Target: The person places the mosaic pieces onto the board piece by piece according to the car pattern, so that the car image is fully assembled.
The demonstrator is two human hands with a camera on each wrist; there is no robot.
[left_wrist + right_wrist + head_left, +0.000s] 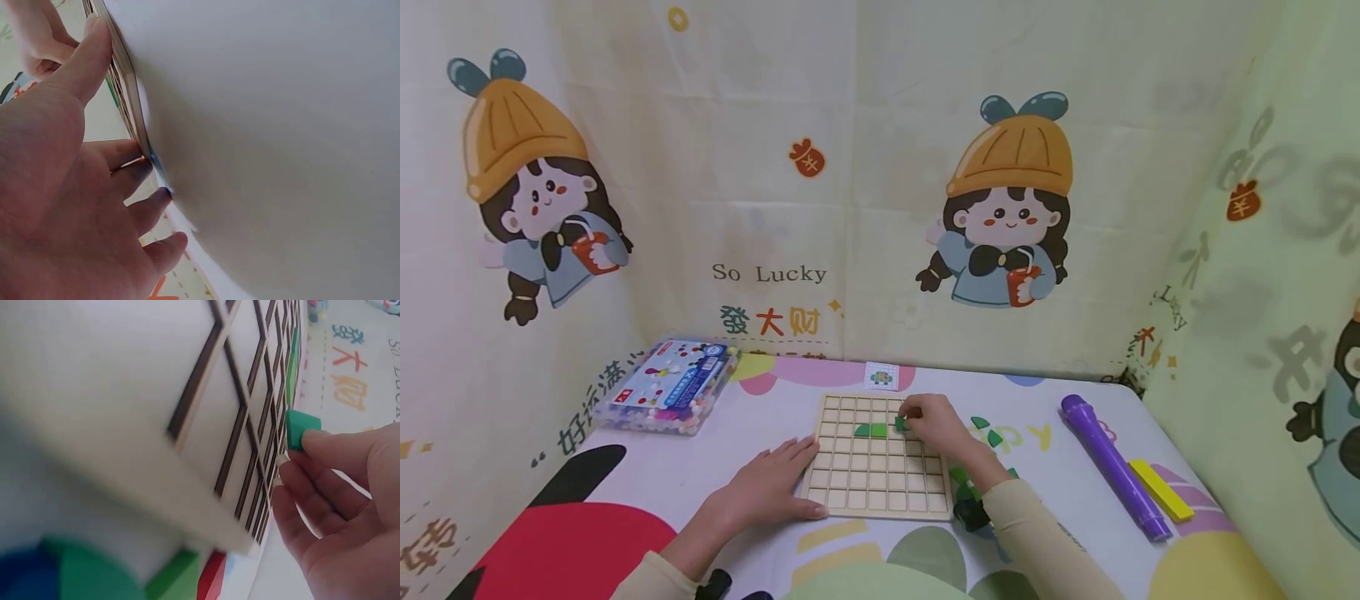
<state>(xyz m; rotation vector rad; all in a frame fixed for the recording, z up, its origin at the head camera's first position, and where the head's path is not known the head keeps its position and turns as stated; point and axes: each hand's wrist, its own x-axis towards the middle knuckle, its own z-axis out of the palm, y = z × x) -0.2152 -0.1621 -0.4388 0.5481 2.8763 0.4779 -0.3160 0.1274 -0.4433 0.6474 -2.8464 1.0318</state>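
Observation:
A wooden grid board [850,480] lies on the table in the head view. My left hand [767,483] rests along its left side, fingers extended and thumb by the near left corner; the left wrist view shows fingertips against the board's edge. Over the upper right cells, my right hand [938,423] pinches a small green tile [302,428] between thumb and fingers. A light green tile [878,430] and a darker green curved piece [862,431] sit side by side in the board's upper middle cells. A small card [882,377] with a colored pattern lies behind the board.
Loose green pieces [979,422] are scattered right of the board; a red piece [211,575] also shows in the right wrist view. A clear box [666,383] of colorful parts stands back left. At right lie a purple microphone-shaped stick [1112,467] and a yellow bar [1160,490].

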